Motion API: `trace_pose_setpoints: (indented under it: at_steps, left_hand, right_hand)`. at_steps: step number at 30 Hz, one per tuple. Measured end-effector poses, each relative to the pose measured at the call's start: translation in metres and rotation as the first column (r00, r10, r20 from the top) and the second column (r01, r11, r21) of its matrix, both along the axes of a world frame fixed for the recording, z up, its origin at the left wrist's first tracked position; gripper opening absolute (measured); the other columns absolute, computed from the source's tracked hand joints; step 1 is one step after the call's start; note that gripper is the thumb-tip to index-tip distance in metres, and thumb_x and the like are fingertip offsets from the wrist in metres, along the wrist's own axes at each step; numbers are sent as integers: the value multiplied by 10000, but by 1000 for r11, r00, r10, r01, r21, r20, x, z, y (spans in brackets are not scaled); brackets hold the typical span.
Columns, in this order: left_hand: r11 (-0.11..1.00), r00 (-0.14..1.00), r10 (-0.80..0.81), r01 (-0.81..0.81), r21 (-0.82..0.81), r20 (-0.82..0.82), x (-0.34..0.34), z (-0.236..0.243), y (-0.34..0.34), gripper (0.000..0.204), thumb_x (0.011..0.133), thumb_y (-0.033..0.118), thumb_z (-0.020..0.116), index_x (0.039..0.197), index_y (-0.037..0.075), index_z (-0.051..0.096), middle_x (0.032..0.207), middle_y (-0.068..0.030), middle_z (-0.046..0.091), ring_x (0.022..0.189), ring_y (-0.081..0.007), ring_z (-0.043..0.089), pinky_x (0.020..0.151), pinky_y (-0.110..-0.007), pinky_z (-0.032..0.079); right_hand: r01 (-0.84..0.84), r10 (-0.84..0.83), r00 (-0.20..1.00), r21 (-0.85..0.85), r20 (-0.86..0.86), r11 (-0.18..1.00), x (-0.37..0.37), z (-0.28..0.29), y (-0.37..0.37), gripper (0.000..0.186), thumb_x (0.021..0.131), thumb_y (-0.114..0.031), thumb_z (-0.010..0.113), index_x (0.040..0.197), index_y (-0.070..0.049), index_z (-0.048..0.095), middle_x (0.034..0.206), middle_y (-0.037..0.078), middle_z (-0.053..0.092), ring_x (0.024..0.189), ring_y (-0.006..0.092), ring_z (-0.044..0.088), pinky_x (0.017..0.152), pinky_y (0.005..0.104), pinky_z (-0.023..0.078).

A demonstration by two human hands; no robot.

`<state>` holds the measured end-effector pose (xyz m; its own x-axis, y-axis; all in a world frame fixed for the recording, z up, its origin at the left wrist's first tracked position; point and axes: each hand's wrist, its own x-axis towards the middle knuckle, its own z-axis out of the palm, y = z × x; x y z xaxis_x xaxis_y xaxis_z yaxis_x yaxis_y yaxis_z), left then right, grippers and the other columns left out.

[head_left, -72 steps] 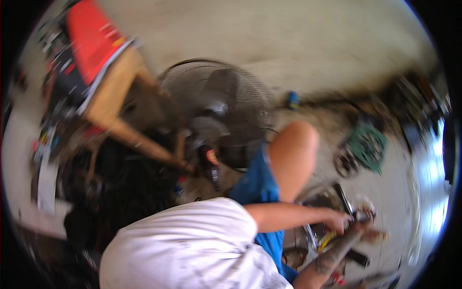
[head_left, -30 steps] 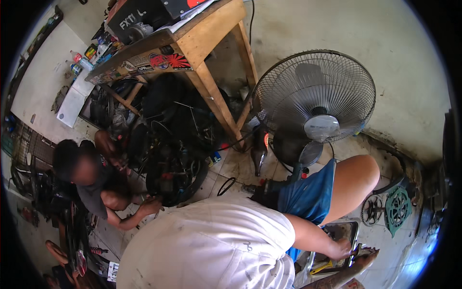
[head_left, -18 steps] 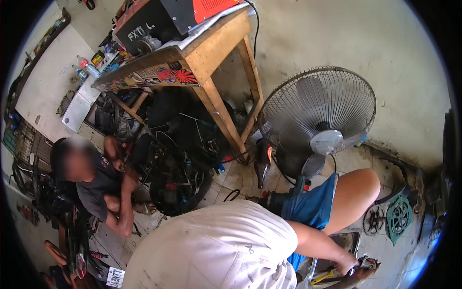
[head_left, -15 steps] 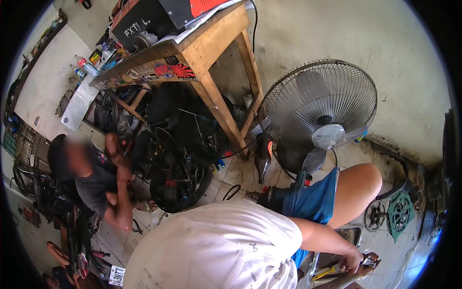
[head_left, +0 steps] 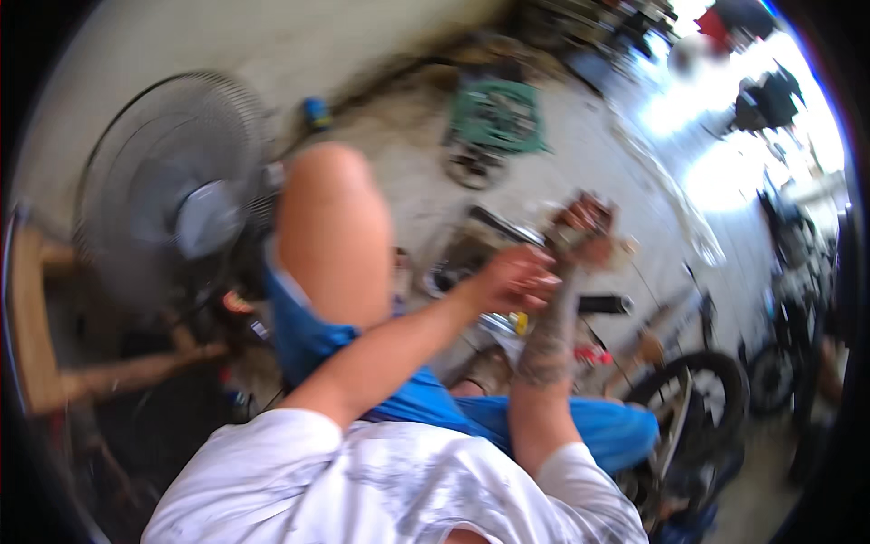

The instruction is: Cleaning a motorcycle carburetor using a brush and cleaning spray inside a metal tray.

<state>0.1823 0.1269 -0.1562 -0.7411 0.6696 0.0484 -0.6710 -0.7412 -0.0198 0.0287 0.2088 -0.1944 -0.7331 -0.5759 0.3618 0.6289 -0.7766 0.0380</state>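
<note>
My left hand point(head_left: 517, 279) reaches across from the left, its fingers bent and smeared by motion. Just beyond it my right hand point(head_left: 589, 240) is turned up, with fingers curled around something shiny and reddish-brown that blur keeps me from naming. The two hands are close together, left hand beside the right wrist. Below them lie a black tube point(head_left: 605, 305) with an open end, a small yellow object point(head_left: 518, 322) and a red object point(head_left: 594, 355). A metal tray point(head_left: 431, 283) with dark contents sits left of my hands.
At left stand a fan point(head_left: 172, 168) and a wooden table leg point(head_left: 32, 317). Beyond my knee lie a green slotted plate point(head_left: 497, 113) and a sprocket point(head_left: 474, 168). A wheel point(head_left: 729, 381) is at lower right; motorcycles point(head_left: 779, 363) line the right side, with a clear plastic strip point(head_left: 671, 190) on the floor.
My view has swung right and down, bringing both hands and the tray toward the middle. The fan has shifted left in view; the seated co-worker is out of sight.
</note>
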Motion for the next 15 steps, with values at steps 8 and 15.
trace_pose_setpoints:
  at_steps: [8, 15]
  left_hand:
    - [962, 999, 28, -34, -270, -26, -13, -14, 11, 411, 971, 424, 483, 719, 110, 560, 612, 12, 446, 375, -40, 320, 566, -242, 427]
    - [808, 967, 160, -14, -589, 196, -28, -86, 3, 524, 976, 497, 507, 1233, 41, 507, 1002, -147, 642, 760, -190, 644, 766, -346, 580]
  right_hand:
    - [244, -371, 907, 467, 201, 850, 20, -10, 51, 290, 952, -390, 543, 845, -120, 556, 688, -2, 508, 603, 113, 486, 580, 291, 435]
    - [223, -539, 832, 809, 133, 544, 41, -88, 54, 255, 906, -317, 547, 786, -96, 589, 749, 56, 622, 680, 208, 592, 685, 357, 513]
